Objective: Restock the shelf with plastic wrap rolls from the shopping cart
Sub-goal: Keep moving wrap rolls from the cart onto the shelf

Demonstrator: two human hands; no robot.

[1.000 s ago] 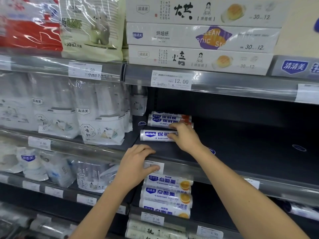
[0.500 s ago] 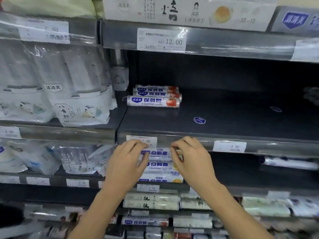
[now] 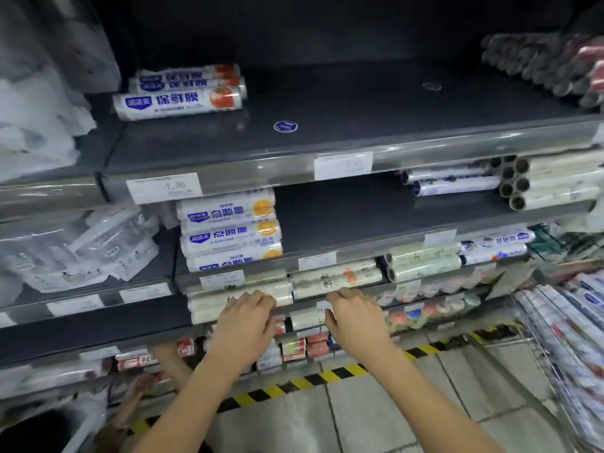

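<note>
Three blurred rolls (image 3: 178, 106), shopping cart (image 3: 536, 341) cropped

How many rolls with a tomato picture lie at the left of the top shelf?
3: the front roll, the middle roll just behind it, and the back roll farthest in. More may hide behind them.

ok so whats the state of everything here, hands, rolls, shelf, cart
left hand, open, holding nothing, in front of the lower shelves
right hand, open, holding nothing
plastic wrap rolls, three visible, lying on their sides at the shelf's left
shelf, mostly bare in the middle
shopping cart, loaded with rolls, at the right edge
</note>
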